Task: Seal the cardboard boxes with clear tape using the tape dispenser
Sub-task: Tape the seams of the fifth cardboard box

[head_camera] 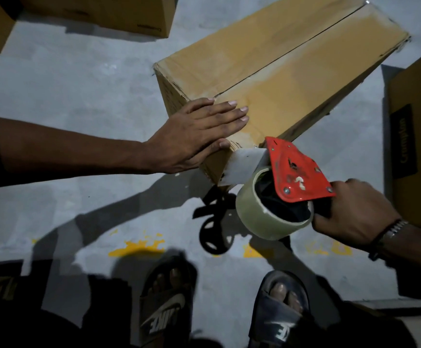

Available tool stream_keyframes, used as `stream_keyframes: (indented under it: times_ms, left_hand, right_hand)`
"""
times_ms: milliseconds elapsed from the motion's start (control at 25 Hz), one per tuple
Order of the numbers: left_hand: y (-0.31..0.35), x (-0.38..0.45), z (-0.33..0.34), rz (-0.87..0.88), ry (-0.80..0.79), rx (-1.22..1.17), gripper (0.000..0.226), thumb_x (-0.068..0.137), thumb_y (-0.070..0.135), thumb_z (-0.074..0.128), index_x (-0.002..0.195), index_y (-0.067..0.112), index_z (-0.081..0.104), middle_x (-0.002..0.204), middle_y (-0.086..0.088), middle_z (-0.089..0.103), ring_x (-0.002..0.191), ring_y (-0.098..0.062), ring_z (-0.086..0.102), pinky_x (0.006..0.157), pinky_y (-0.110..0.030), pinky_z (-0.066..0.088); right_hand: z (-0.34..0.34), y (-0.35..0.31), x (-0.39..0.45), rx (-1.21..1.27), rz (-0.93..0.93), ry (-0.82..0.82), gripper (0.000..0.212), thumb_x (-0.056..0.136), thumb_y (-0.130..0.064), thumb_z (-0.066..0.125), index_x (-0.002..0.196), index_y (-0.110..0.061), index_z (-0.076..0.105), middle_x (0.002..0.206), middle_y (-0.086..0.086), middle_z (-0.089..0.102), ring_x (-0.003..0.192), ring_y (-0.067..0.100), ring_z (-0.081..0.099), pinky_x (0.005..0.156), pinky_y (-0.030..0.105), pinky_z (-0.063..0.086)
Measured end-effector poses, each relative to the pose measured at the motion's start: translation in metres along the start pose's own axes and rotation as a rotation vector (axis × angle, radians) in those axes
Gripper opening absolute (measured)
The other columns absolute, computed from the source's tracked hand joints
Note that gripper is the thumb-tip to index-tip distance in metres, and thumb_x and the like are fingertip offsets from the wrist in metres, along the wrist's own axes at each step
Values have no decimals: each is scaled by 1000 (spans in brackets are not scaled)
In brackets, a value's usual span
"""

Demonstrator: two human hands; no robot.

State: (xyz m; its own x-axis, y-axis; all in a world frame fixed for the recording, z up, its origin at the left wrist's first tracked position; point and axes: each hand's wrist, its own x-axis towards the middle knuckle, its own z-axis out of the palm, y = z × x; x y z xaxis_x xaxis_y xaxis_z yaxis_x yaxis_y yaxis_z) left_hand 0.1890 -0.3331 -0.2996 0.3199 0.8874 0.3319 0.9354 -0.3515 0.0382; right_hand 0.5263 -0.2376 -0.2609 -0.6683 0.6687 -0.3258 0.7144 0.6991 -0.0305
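The right hand is closed around the handle of the tape dispenser, whose red plate tilts toward the near corner of the cardboard box. A roll of clear tape sits on the dispenser, and a strip of tape runs from it onto the box's near end face. The left hand lies open and flat, palm down, on the box's near top edge, fingers spread over the top and thumb on the corner. The box stands on the grey floor, its top flaps meeting along a dark centre seam. More cardboard boxes lie around: one at upper left and one at right. Two feet in sandals show at the bottom.
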Motion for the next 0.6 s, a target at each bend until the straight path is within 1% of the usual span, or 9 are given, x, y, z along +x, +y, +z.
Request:
stream_keyframes:
  times_ms: [40,120,160,240,280,320,400,480,600]
  left_hand:
    - [1,-1,0,-1,8,9,51,116,35,33,162,15,38,169,0,33,158,-18,27,125,-46,27]
    - [3,-1,1,-5,22,21,50,116,34,31,161,14,40,169,-1,35,158,-18,29,123,-48,30]
    - [4,0,2,-8,28,26,50,116,34,31,161,13,41,168,-1,36,158,-19,29,123,-48,31]
    - [7,0,3,-5,28,36,50,116,33,32,160,12,41,168,-2,35,158,-19,29,122,-49,32]
    - [6,0,3,1,23,44,50,116,33,33,161,12,40,169,-2,35,158,-20,29,122,-50,32]
    - [4,-1,2,8,21,52,49,116,33,33,161,13,40,169,-2,35,158,-20,29,122,-51,33]
    - [5,0,2,23,36,59,47,116,31,37,160,17,42,168,-2,37,157,-22,31,120,-53,34]
    - [7,1,1,47,36,34,49,111,20,45,160,21,43,166,-1,40,156,-23,34,118,-59,33]
    - [19,3,-4,91,-4,-103,78,87,-2,47,161,21,38,163,1,46,155,-19,36,120,-65,25]
  right_hand:
    - [1,-2,-3,56,-12,-18,29,69,-43,50,61,-19,36,60,13,54,64,44,56,53,36,34]
    - [5,-16,-16,356,-45,-63,20,70,-36,48,61,-21,41,50,5,47,49,28,44,49,35,34]
    - [8,-21,-20,535,-55,-87,23,76,-29,53,58,-23,40,46,-1,41,44,17,34,47,31,30]
    - [12,-31,-24,935,10,-211,49,91,-7,67,55,-26,39,42,-8,34,37,8,26,42,22,26]
    - [16,-33,-25,1128,61,-308,53,93,1,68,55,-22,41,42,-4,33,33,8,26,39,18,26]
    - [20,-32,-24,1270,100,-384,52,93,3,68,54,-18,41,43,4,32,30,13,26,39,17,26]
    - [30,-24,-21,1381,116,-474,49,87,-6,73,54,-7,36,45,6,29,31,14,25,40,18,27]
    - [37,-15,-16,1405,100,-532,58,81,-19,80,59,-1,30,46,6,27,33,14,23,42,20,27]
    - [40,-6,-13,1296,92,-564,74,70,-48,90,60,0,34,46,10,31,35,16,26,43,22,26]
